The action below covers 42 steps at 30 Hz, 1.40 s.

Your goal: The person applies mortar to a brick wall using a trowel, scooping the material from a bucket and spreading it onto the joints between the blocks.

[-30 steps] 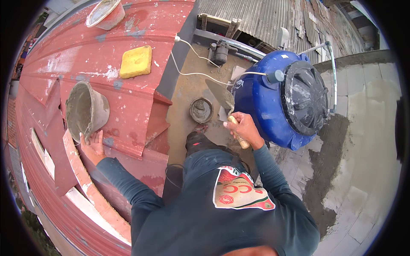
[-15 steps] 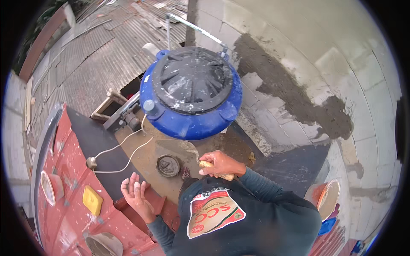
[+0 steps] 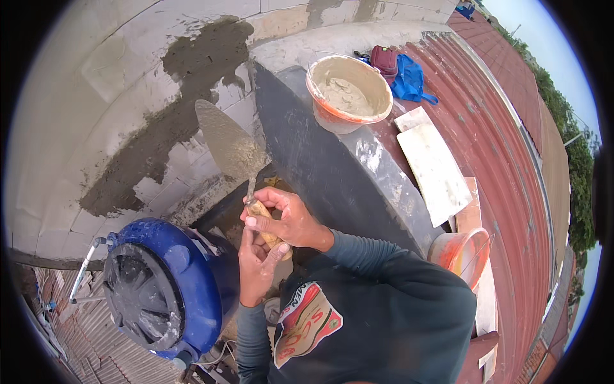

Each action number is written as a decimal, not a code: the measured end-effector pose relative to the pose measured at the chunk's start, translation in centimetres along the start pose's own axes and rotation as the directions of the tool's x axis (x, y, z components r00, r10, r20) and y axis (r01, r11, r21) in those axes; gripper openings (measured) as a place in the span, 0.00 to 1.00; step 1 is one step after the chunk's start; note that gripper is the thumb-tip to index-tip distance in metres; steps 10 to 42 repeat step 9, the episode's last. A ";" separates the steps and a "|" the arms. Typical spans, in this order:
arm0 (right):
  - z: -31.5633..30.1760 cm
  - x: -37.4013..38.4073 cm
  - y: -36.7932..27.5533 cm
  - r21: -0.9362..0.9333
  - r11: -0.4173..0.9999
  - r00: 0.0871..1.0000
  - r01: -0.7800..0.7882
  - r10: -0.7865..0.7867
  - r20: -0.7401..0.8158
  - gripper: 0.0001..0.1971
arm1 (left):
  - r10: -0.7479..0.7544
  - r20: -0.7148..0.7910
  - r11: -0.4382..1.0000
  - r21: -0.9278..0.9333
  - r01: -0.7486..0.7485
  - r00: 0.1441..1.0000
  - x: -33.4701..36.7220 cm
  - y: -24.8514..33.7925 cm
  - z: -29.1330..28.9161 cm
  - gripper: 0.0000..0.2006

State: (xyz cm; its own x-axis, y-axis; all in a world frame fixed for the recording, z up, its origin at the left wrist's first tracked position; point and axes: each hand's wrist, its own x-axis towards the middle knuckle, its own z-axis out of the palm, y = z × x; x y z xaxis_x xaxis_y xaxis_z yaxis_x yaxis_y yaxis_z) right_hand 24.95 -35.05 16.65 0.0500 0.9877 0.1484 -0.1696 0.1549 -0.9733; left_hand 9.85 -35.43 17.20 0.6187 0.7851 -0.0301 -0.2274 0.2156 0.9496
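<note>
My right hand (image 3: 295, 223) is closed around the wooden handle of a trowel (image 3: 225, 142), its thumb and fingers near the metal neck. The broad pointed blade is smeared with grey mortar and points up and away from me, toward the wall. Just below, my left hand (image 3: 257, 272) has its thumb and fingers around the lower end of the same handle, close to the right hand. Beyond the blade is a pale block wall (image 3: 121, 112) with a rough band of dark wet mortar (image 3: 157, 141).
A blue water tank (image 3: 203, 281) with a black lid stands at left. A bucket of mortar (image 3: 320, 109) sits on the dark ledge ahead. At right are a white board (image 3: 435, 169), another orange bucket (image 3: 455, 256), a blue bag (image 3: 409, 80) and a red corrugated roof (image 3: 492, 153).
My view has swung right, from the tank toward the ledge and buckets. The trowel is now raised, blade up. My left hand, earlier open and apart, has come to the trowel's handle.
</note>
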 end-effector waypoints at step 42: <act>-15.2 -4.5 -7.6 -0.245 0.969 0.921 -0.004 -0.093 -0.379 0.28 | -0.121 0.384 0.993 0.050 0.111 0.915 9.8 1.0 6.4 0.29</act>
